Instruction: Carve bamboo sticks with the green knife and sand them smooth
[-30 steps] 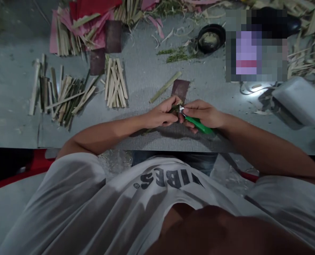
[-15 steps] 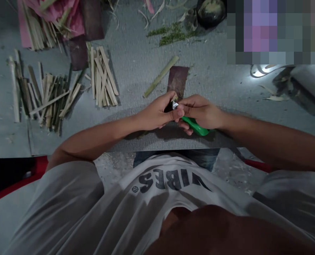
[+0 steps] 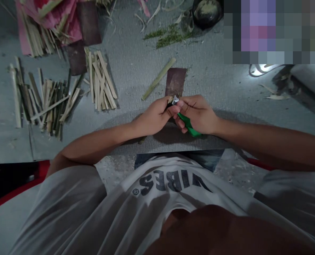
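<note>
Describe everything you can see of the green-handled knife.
The green-handled knife has a plastic-looking green handle and a small, shiny, metallic tip. It slants over the gray table, tip toward upper left, handle end toward lower right. The right hand is wrapped around it, hiding part of the handle; the left hand's thumb lies close to the tip. Its cutting edge cannot be made out.

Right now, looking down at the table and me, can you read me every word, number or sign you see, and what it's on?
"VIBES": big dark letters, upside down from this view, on the white shirt.
Small round mark beside the "S": too small to read.
Green handle: no writing I can make out.
Pixelated patch: too blurred to read.
</note>
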{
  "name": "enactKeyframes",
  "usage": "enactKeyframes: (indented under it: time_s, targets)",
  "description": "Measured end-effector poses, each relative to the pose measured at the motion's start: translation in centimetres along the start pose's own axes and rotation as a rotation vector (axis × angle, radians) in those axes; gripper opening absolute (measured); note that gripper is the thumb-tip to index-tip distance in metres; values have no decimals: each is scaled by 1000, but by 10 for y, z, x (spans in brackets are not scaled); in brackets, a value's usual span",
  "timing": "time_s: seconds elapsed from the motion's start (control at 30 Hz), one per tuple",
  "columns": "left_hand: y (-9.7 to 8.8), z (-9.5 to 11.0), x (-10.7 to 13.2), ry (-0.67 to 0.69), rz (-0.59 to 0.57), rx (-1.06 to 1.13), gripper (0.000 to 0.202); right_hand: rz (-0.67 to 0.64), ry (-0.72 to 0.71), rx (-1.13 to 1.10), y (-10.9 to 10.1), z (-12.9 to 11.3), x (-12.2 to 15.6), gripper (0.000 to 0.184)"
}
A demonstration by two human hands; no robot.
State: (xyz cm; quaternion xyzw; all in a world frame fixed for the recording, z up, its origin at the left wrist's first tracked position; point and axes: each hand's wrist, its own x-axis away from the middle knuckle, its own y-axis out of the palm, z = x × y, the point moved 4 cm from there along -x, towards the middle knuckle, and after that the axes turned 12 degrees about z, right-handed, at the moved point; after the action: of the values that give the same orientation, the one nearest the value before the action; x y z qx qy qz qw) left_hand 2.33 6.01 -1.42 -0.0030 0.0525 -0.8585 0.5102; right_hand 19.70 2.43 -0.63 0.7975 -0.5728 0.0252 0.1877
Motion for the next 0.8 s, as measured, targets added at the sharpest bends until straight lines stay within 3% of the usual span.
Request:
enactKeyframes:
  time_s: [0.17,0.3,0.57,0.73,0.8]
  targets:
    - [-6,-1,-5,42,-64,-7,89,-182,48,-48,-2,-5,-4,74]
    - [-8,-5,-6,89,-43,-57,88,-300,154,-71,-4,-3,-6,69]
    - [0,-6,3,32,-1,-50,84,-209,65,-66,-3,1,-6,70]
    - [3,1,1,-5,98,-35,83,-44,15,-56,-3,0,-10,75]
    - [3,2,0,-46,92,-8,86,-59,-2,-70,-2,-1,-12,75]
